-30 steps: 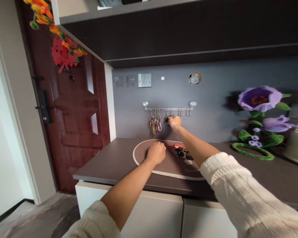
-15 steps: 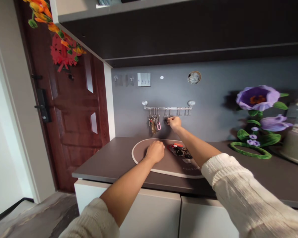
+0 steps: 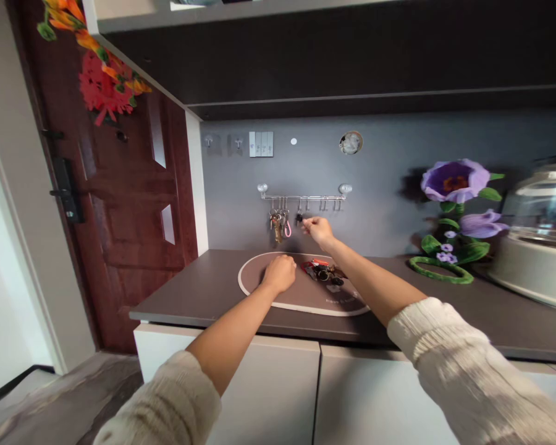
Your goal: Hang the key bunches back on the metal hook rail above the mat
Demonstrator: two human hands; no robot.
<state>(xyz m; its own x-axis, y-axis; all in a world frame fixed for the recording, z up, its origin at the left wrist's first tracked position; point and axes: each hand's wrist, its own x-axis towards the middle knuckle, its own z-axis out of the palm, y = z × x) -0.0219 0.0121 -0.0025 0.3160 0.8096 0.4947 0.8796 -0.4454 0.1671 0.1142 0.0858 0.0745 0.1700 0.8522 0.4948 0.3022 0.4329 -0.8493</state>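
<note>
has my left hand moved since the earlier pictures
No, not noticeably. Judged against the mat, the left hand is in the same place, near its left end; the whole view shifted with the camera.

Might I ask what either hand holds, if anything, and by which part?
I cannot tell: the right hand is beside the small black hanging item, contact unclear; the left hand is curled, palm hidden.

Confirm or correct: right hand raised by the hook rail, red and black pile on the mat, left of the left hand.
No: in the head view, the red and black pile lies to the right of the left hand. Otherwise correct.
</note>
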